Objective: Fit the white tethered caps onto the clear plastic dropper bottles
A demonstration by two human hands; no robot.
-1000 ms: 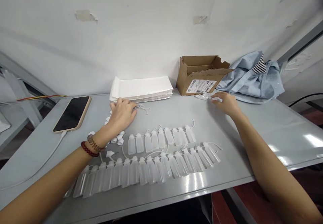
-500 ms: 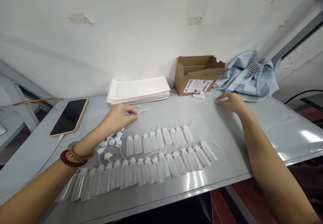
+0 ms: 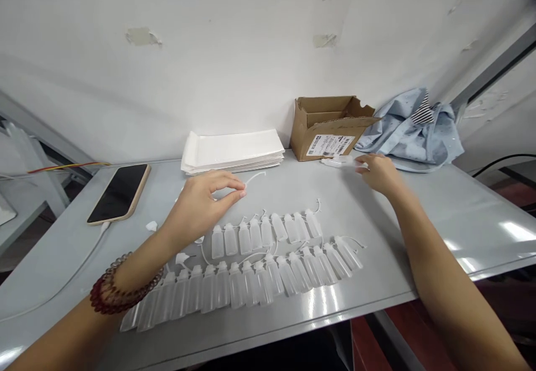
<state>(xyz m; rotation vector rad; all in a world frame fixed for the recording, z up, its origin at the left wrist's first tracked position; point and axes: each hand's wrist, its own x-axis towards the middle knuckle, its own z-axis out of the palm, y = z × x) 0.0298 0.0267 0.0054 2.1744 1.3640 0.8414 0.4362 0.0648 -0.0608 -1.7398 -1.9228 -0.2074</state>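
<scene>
My left hand (image 3: 207, 201) is closed in a pinch on a thin white plastic strap (image 3: 256, 176), which curves up to the right from the fingertips. Over at the box, my right hand (image 3: 374, 170) has its fingers closed on a small clear bottle (image 3: 359, 164), blurred and partly covered. Beside those fingers another small clear bottle (image 3: 330, 162) lies on the table. Two rows of translucent squeeze bottles lie in front of me, a shorter back row (image 3: 255, 234) and a longer front row (image 3: 237, 286). White caps (image 3: 182, 258) lie partly hidden under my left forearm.
A stack of white envelopes (image 3: 234, 148) and an open cardboard box (image 3: 305, 131) stand against the wall. Blue cloth (image 3: 410, 131) is heaped at the right rear. A phone (image 3: 119, 195) with a charging cable (image 3: 90, 254) lies on the left. The table's front edge (image 3: 318, 318) is near me.
My left hand has moved right with the strap, and its forearm now covers most of the caps. My right hand has shifted slightly left, closer to the bottle lying by the box.
</scene>
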